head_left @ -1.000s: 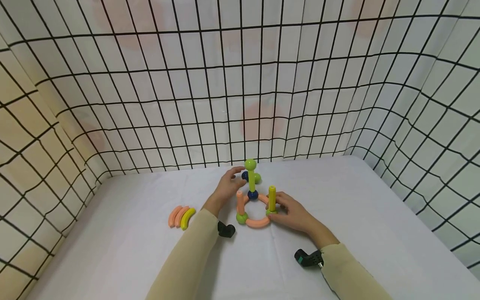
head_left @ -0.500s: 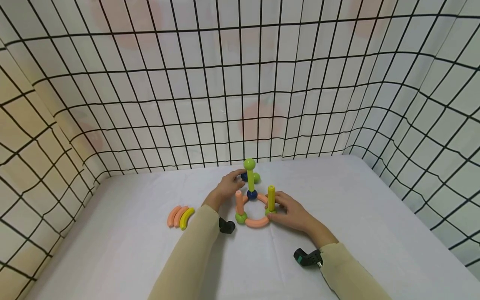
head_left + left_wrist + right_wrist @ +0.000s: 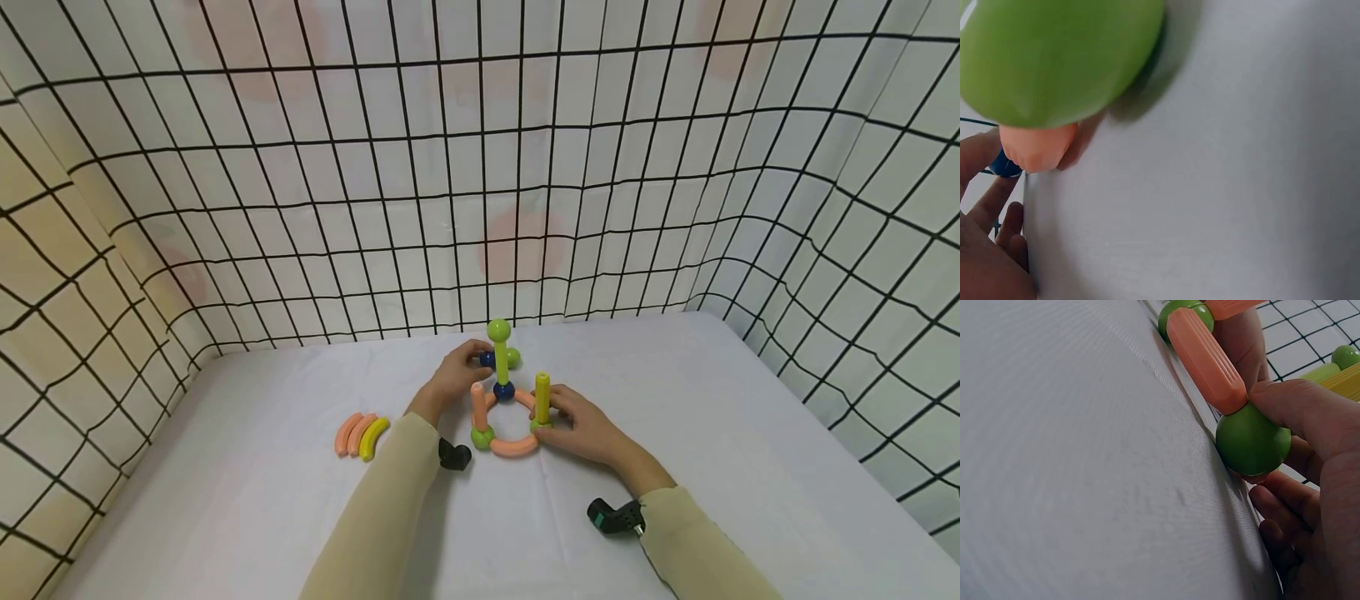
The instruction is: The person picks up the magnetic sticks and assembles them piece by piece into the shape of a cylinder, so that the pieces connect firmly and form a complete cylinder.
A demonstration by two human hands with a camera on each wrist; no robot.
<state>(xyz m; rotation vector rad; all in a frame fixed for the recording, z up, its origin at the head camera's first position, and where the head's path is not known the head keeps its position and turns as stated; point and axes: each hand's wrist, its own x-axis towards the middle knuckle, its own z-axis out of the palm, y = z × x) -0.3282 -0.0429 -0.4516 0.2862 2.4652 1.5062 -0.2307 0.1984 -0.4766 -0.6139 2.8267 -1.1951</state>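
In the head view, my left hand (image 3: 455,372) pinches a dark blue ball (image 3: 487,359) behind a ring-shaped build; a loose green ball (image 3: 513,358) lies beside it. The left wrist view shows fingers around the blue ball (image 3: 1004,164), partly hidden behind an orange piece and a big green ball (image 3: 1054,56). My right hand (image 3: 581,423) holds the green corner ball (image 3: 1254,439) of the ring, thumb on top. Curved orange pieces (image 3: 514,447) form the ring. From its balls rise an orange rod (image 3: 479,407), a yellow rod (image 3: 542,398) and a lime rod (image 3: 502,363) topped by a green ball (image 3: 498,330).
Two curved orange pieces (image 3: 348,434) and a curved yellow piece (image 3: 373,438) lie on the white table (image 3: 247,500), left of my left forearm. Black netting (image 3: 420,208) stands around the back and sides.
My left hand has closed in on the dark blue ball and drawn it slightly left and nearer. The right hand stays at the green corner ball.
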